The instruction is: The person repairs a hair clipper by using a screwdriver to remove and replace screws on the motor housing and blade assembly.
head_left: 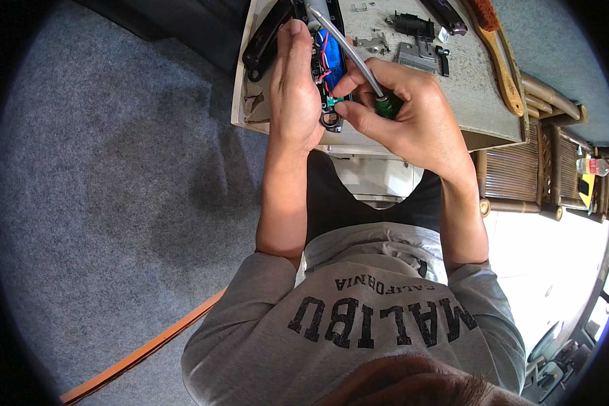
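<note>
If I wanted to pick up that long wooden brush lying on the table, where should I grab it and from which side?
Probably by its bare wooden handle. The wooden brush lies flat along the far right edge of the small table, bristle head away from the person, handle end nearest. Come from above on the right side, where nothing crowds it; the small black parts lie to its left.

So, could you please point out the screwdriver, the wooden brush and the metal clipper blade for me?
screwdriver (348,51), head view, middle of its metal shaft.
wooden brush (504,68), head view, middle of its handle.
metal clipper blade (416,59), head view, its toothed plate on the table.
</note>
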A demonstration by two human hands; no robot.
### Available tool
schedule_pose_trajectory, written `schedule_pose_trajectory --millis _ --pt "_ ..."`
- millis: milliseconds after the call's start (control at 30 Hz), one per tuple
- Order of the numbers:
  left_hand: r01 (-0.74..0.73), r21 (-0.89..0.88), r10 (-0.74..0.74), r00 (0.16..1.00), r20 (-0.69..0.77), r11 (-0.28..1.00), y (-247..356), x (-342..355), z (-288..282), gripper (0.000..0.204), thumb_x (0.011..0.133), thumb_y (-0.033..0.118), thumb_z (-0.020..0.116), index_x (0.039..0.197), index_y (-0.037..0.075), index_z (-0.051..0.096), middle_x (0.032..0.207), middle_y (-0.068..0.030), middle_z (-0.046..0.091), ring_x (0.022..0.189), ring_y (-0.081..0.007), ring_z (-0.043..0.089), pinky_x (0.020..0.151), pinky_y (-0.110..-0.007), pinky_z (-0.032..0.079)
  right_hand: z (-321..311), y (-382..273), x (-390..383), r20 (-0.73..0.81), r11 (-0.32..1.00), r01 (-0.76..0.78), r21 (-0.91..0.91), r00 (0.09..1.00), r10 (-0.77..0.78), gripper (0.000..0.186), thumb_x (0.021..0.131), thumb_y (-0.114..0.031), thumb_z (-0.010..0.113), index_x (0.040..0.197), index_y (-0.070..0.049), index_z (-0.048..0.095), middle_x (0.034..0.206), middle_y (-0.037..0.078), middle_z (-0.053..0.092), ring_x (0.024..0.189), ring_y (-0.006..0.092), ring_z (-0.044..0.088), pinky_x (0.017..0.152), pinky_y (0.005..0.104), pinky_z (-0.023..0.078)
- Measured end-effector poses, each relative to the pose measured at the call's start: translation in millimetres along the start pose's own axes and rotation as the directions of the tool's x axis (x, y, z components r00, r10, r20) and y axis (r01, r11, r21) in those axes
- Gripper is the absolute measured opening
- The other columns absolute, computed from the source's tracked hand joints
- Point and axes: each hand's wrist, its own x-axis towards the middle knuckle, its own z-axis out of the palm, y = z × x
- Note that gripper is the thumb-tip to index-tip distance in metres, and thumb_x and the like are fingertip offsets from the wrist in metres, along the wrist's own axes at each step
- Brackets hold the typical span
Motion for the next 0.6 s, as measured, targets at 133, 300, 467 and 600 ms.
schedule_pose_trajectory --millis 133,300,467,600 --pt "0.029 -0.016 -0.028 0.999 0.045 0.999 1.5 -0.6 -4.4 0.052 0.117 0.049 0.038 0.123 0.001 0.057 0.103 -0.0125 0.070 0.075 -0.0206 0.073 0.054 -0.032 0.061 1.0 5.4 0.1 -0.030 0.998 0.060 -0.013 0.998 -0.060 0.018 0.084 -0.006 0.079 0.101 -0.001 0.077 0.075 0.009 0.066 0.066 0.0171 0.064 0.064 0.0340 0.051" --pt "0.036 -0.059 -0.035 0.999 0.018 0.998 1.0 -1.9 -2.6 0.054 0.116 0.050 0.037 0.123 0.000 0.057 0.103 -0.0127 0.070 0.073 -0.0219 0.073 0.054 -0.033 0.062 -0.3 1.6 -0.3 -0.019 0.999 0.045 -0.019 0.999 -0.045 0.018 0.085 -0.005 0.079 0.103 -0.001 0.077 0.076 0.010 0.066 0.067 0.0182 0.066 0.064 0.0339 0.052" --pt "0.030 -0.030 -0.029 0.999 0.038 0.999 0.9 -0.5 -3.8 0.052 0.116 0.050 0.038 0.124 0.002 0.057 0.102 -0.0126 0.071 0.071 -0.0200 0.071 0.053 -0.032 0.062 0.5 3.8 -0.1 -0.027 0.996 0.089 -0.014 0.996 -0.089 0.018 0.083 -0.004 0.080 0.101 -0.002 0.077 0.079 0.010 0.067 0.069 0.0195 0.067 0.066 0.0345 0.053" --pt "0.022 -0.019 -0.021 0.999 0.026 1.000 1.0 -1.0 -2.0 0.050 0.117 0.049 0.038 0.125 0.003 0.057 0.103 -0.0127 0.070 0.065 -0.0155 0.065 0.051 -0.030 0.059 -0.6 2.4 0.6 -0.010 0.995 0.091 -0.045 0.996 -0.092 0.018 0.082 -0.005 0.081 0.099 -0.002 0.076 0.078 0.011 0.066 0.069 0.0207 0.067 0.066 0.0350 0.053"
